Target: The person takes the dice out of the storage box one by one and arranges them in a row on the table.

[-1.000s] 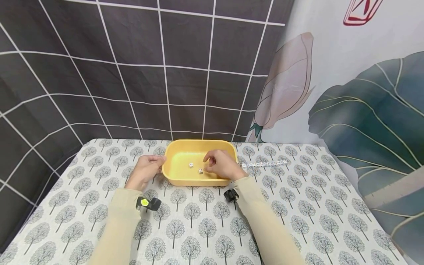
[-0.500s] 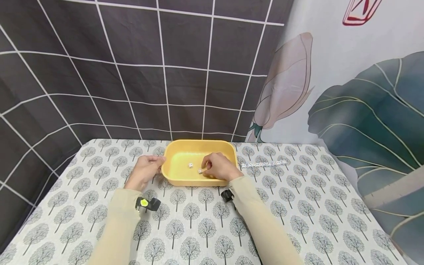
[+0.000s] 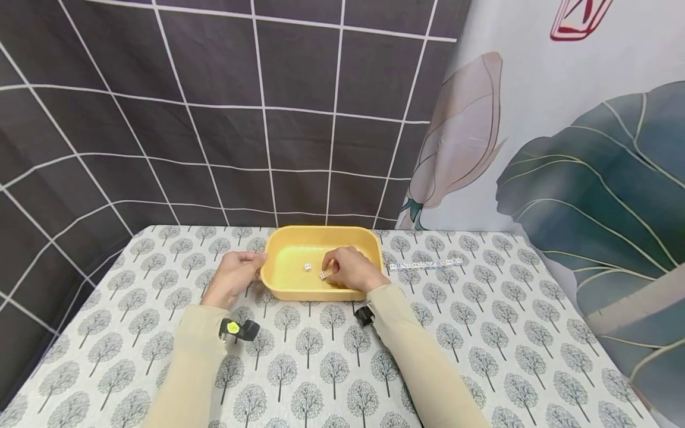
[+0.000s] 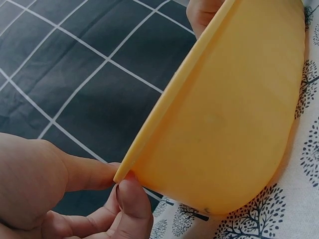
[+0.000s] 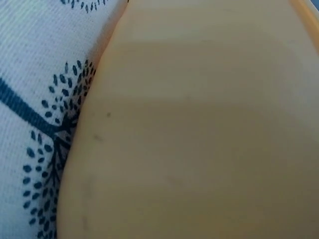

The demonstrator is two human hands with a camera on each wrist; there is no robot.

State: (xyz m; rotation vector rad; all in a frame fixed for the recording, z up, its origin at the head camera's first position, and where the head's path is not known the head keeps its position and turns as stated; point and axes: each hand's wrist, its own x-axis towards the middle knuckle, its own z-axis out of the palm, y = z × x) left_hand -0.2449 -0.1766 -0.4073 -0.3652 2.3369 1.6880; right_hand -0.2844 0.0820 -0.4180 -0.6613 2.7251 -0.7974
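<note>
A yellow plastic basin point(image 3: 316, 294) stands on the cloth-covered table. My left hand point(image 3: 235, 274) pinches its left rim between thumb and finger, which the left wrist view shows close up at the basin's rim point(image 4: 149, 127). Inside the basin, my right hand point(image 3: 353, 270) pinches a white die point(image 3: 323, 275) at its fingertips; the die looks tilted. A second white die point(image 3: 307, 267) lies on the basin floor, left of that hand. In the right wrist view the basin's outer wall point(image 5: 199, 139) fills most of the frame and hides the right hand.
To the right of the basin, a straight row of several white dice point(image 3: 425, 264) lies on the tree-patterned tablecloth point(image 3: 334, 368). A dark curtain with white grid lines point(image 3: 214, 119) hangs behind the table, and a floral curtain point(image 3: 460, 148) hangs at the right.
My right hand has moved slightly left and down inside the basin and closed its fingertips on the nearer die, which has tilted. The left hand stays on the rim.
</note>
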